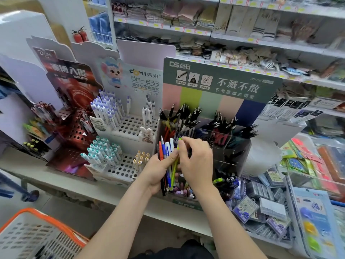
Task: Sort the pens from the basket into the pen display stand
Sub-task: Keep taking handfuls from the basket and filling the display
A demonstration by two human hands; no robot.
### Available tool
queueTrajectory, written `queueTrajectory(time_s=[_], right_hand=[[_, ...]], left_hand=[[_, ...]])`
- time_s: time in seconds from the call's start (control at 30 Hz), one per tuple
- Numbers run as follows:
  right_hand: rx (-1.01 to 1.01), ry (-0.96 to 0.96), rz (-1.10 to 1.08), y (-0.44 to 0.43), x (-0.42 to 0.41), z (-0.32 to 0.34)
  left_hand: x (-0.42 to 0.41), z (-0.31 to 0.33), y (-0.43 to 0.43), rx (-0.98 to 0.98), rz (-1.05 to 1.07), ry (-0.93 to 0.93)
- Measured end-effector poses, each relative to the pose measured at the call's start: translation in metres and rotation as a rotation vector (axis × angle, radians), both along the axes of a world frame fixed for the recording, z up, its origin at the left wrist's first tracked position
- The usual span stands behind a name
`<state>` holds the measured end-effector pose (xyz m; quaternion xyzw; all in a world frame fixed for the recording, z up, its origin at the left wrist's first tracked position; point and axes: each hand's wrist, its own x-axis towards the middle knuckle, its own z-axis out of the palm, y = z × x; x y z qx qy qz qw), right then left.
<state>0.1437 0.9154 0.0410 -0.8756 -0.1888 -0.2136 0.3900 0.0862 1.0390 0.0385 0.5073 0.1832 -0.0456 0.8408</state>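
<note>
My left hand (pixel 156 172) grips a bundle of pens (pixel 166 148), red, blue, white and black, held upright in front of the clear pen display stand (pixel 235 144). My right hand (pixel 196 161) pinches a lime-green pen (pixel 175 165) at the right side of that bundle, its tip poking up by my fingertips. The stand's compartments hold many black and coloured pens under a green header card (pixel 222 81). The orange-rimmed white basket (pixel 37 234) sits at the lower left, away from both hands.
A white perforated stand (pixel 128 128) with purple and teal pens is left of the clear stand, and a red stand (pixel 74 128) further left. Packaged stationery (pixel 270 208) covers the counter at right. Shelves of textiles run behind.
</note>
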Motion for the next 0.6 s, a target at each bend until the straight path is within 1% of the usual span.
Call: queueTrajectory(time_s=[0.07,0.1,0.13,0.17,0.23,0.3,0.37,0.47,0.6], right_hand=[[0.203,0.300,0.078,0.003,-0.001,0.010],[0.265,0.414,0.098,0.003,0.001,0.013],[0.277,0.473,0.107,0.001,0.003,0.015],[0.264,0.482,0.105,-0.002,0.004,0.017],[0.297,0.426,0.048,-0.010,0.005,0.018],[0.427,0.324,-0.054,-0.019,0.003,0.018],[0.493,0.203,-0.134,-0.030,-0.002,0.015],[0.450,0.079,-0.194,-0.046,-0.006,0.002],[0.305,-0.027,-0.291,-0.061,-0.012,-0.015]], left_hand=[[-0.003,0.000,0.002,-0.001,-0.033,-0.022],[-0.004,0.000,0.003,0.012,-0.035,-0.012],[-0.005,-0.001,0.005,0.027,-0.031,0.005],[-0.006,-0.003,0.006,0.042,-0.023,0.023],[-0.007,-0.008,0.007,0.052,0.005,0.052],[-0.007,-0.013,0.008,0.050,0.027,0.073],[-0.008,-0.018,0.008,0.041,0.041,0.098],[-0.007,-0.022,0.002,0.020,0.024,0.138],[-0.003,-0.024,-0.014,-0.035,-0.041,0.125]])
